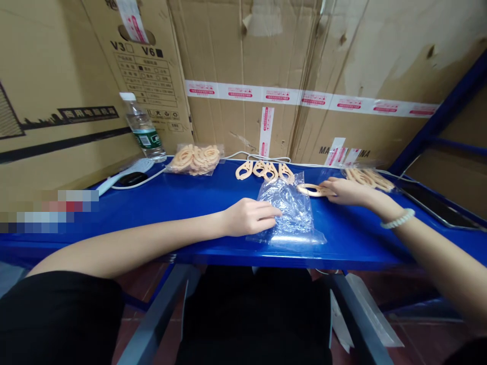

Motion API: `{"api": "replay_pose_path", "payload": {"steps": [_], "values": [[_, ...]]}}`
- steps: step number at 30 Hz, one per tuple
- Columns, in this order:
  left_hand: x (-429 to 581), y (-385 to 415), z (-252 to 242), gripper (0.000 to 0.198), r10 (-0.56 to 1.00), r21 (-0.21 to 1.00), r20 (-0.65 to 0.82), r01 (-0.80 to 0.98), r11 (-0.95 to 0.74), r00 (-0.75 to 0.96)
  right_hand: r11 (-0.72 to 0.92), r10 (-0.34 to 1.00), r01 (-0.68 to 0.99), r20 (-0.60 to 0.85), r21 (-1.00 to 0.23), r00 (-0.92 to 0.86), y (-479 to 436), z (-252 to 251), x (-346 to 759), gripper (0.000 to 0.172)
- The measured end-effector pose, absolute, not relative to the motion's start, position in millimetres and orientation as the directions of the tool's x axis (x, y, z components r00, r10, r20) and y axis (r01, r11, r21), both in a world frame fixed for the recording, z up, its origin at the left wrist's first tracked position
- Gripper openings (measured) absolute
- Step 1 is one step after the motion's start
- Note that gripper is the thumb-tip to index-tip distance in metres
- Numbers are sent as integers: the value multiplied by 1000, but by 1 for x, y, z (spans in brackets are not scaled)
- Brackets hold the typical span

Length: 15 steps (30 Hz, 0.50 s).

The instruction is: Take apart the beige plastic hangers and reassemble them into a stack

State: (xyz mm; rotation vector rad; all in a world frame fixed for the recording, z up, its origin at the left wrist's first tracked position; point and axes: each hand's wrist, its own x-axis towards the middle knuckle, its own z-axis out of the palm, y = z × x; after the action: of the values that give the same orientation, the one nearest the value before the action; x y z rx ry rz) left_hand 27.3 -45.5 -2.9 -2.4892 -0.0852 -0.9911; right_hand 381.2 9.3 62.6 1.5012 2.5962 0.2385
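Note:
A clear plastic bag (292,208) lies crinkled on the blue table in front of me. My left hand (253,217) is at its left side, fingers curled and closed on the film; the fingertips are partly hidden. To the right, my right hand (344,191) pinches one end of a beige folding hanger (311,190), an oval loop that reaches leftward to the bag's upper right edge. Behind the bag several similar loose hangers (244,171) lie in a row, some overlapping.
A filled bag of hangers (198,159) sits at the back left, another bagged bundle (367,178) at the back right. A water bottle (143,129), a black mouse (132,178) and a white cable stand left. A dark tablet-like slab (441,205) lies right. Cardboard (243,121) walls the back.

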Motion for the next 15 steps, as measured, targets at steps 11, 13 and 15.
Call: {"api": "replay_pose_path", "payload": {"steps": [11,13,15], "values": [[32,-52,0,24,-92,-362,632,189,-913,770,610,622,787,555,98,-551,-91,62,392,27],[32,-51,-1,23,-69,-330,634,189,-925,770,583,544,802,671,130,-504,-110,68,381,21],[32,-51,-1,23,-55,-314,635,192,-930,771,539,493,830,746,142,-448,-131,75,369,23]]}}
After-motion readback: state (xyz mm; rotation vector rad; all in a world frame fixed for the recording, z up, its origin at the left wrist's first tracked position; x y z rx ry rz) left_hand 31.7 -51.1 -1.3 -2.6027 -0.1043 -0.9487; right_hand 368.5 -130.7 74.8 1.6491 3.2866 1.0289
